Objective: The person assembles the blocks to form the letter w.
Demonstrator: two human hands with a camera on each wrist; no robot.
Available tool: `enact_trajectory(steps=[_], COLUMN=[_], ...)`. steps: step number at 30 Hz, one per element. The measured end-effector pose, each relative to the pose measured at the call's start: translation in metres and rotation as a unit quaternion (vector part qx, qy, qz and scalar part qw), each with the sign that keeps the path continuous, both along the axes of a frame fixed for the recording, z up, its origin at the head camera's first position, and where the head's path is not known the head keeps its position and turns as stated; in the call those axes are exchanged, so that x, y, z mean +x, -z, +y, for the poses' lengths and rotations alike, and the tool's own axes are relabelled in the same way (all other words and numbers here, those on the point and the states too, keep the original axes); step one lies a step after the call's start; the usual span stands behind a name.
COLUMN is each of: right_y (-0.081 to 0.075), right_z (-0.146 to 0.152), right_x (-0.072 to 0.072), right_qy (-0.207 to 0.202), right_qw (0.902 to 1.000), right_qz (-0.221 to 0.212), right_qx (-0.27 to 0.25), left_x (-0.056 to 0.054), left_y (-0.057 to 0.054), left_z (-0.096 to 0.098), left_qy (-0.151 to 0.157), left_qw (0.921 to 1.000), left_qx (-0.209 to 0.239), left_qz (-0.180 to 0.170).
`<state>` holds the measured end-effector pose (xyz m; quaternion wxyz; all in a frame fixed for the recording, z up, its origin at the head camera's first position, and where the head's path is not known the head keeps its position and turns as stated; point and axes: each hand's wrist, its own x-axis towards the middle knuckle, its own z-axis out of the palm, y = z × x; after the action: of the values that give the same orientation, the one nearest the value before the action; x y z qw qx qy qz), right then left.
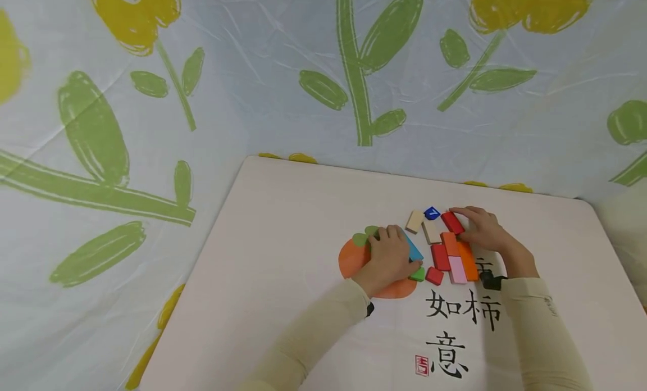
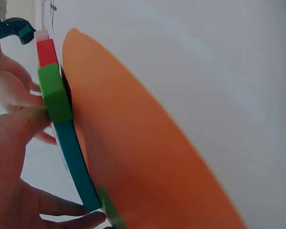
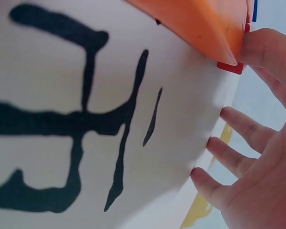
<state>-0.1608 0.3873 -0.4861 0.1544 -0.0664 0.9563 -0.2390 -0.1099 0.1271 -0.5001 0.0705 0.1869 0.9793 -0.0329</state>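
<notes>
In the head view my left hand (image 1: 389,256) lies over a flat blue block (image 1: 413,248). The left wrist view has its thumb where the blue block (image 2: 77,167) meets a green block (image 2: 56,93), with fingertips at the blue block's other end. My right hand (image 1: 482,229) pinches a red block (image 1: 452,222) at the top right of the group, thumb near its lower end and a finger at its upper end. In the right wrist view that hand's other fingers (image 3: 248,131) are spread near the table surface. A long orange block (image 1: 467,260) lies just below the red one.
Between the hands are two beige blocks (image 1: 431,232), a blue block marked 7 (image 1: 432,213), a smaller orange block (image 1: 449,244), a pink block (image 1: 457,270) and more red blocks (image 1: 440,257). The pale table mat (image 1: 283,222) has printed persimmons and black characters. A flower-patterned cloth (image 1: 283,71) hangs behind.
</notes>
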Motion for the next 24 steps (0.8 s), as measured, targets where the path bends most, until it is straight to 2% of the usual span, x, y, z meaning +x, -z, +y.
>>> enact_trajectory(steps=[4,7,16,24], right_y=[0.002,0.004,0.004,0.003], right_z=[0.001,0.002,0.002,-0.001], right_x=[0.001,0.001,0.0,0.001], right_qy=[0.004,0.008,0.01,0.011], right_qw=[1.0,1.0,1.0,0.9999], right_qz=[0.001,0.001,0.001,0.009], right_qx=[0.0,-0.002,0.002,-0.005], left_x=[-0.003,-0.008,-0.02,-0.022], left_y=[-0.003,-0.002,0.005,0.003], left_z=[-0.008,-0.016,-0.041,-0.046], left_qy=[0.007,0.016,0.024,0.012], left_qw=[0.9997,0.9994,0.9995,0.9985], left_qx=[0.009,0.019,0.02,0.047], left_qz=[0.022,0.025,0.002,-0.024])
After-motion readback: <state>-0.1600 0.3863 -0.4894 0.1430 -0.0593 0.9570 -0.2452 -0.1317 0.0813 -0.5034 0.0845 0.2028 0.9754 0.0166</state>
